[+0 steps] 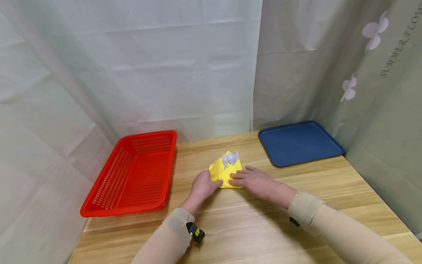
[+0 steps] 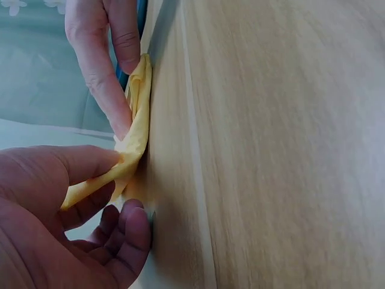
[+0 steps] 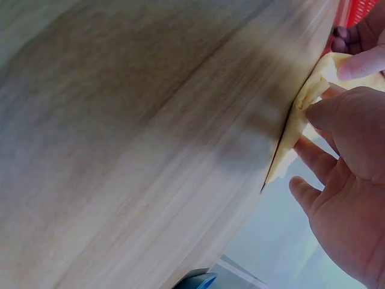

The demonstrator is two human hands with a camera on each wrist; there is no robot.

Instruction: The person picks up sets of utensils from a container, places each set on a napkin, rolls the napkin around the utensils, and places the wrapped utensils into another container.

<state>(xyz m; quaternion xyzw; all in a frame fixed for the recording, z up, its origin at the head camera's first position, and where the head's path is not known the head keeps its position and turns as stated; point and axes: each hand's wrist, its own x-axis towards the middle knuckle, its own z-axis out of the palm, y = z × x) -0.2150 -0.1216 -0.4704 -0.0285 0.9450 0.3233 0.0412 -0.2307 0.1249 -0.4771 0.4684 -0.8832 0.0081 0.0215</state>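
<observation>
A yellow napkin (image 1: 216, 169), folded into a pocket, lies on the wooden table. Out of its far end stick a pale plastic fork (image 1: 225, 160), spoon (image 1: 231, 158) and knife (image 1: 237, 156), side by side; their lower parts are hidden in the folds. At the napkin's left side my left hand (image 1: 203, 185) pinches its edge, thumb on top and forefinger beneath, as the left wrist view shows. My right hand (image 1: 258, 182) rests on the right part, its fingers fairly straight and pressing the folded layer. The wrist views hide the cutlery.
To the left stands a red perforated plastic basket (image 1: 169, 172). A blue tray (image 1: 300, 143) lies at the far right corner of the wooden table (image 1: 237, 227). Pale curtains (image 1: 184, 73) hang behind and at both sides.
</observation>
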